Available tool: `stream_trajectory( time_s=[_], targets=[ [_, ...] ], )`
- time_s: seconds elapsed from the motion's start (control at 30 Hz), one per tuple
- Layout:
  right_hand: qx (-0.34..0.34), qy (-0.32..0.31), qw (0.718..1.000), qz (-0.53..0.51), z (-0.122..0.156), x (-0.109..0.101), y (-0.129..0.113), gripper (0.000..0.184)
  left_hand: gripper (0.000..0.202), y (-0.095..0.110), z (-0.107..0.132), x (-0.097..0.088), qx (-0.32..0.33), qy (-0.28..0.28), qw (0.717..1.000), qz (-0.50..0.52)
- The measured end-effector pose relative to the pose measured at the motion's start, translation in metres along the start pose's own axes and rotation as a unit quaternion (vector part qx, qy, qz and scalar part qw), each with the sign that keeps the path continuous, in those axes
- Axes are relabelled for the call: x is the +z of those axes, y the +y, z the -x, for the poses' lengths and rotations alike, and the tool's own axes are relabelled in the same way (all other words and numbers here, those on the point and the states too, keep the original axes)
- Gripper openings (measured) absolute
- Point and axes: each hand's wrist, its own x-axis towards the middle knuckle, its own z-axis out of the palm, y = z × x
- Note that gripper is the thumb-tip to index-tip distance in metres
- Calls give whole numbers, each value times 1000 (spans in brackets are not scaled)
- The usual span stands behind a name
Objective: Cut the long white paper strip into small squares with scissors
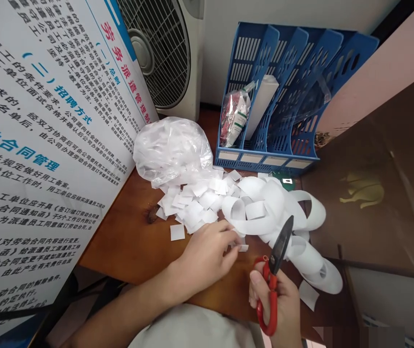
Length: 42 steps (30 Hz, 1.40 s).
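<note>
Red-handled scissors [273, 282] sit in the right fingers [259, 285], dark blades pointing away from them. White strip [277, 205] lies in loose, overlapping loops beyond and right of these. White squares [183, 199] heap beyond the left fingers [230, 237], one apart to their left.

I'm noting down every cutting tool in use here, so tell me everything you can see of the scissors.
The scissors have red handles that look like plastic and dark blades that look like metal, narrowing to a tip. The blades lie together, apparently shut. The right hand holds them by the handles, partly covering these. The blades point up and slightly right in the picture. The tip overlaps the white strips in view; whether it touches them is unclear.
</note>
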Motion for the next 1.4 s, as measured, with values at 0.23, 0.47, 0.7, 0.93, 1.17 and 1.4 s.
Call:
stream_trajectory(
  time_s=[0.23,0.47,0.7,0.93,1.17,1.4],
  targets=[
    [-25,-26,999,-10,0,23,-2,44,16,-11,-6,0,-120,103,923,351],
    [-88,38,992,-82,-9,47,-27,40,22,-19,3,17,-148,52,817,555],
    [-132,104,979,-113,-21,34,-56,38,8,-18,17,-16,-89,34,886,455],
    [-72,61,995,16,-17,21,-67,42,9,-15,18,-21,-79,-52,950,297],
    [-114,48,992,-31,-15,27,-49,45,14,-18,14,-9,-108,4,948,298],
    [-151,66,983,-80,-16,36,-30,45,40,-16,13,0,-135,41,916,375]
  ],
)
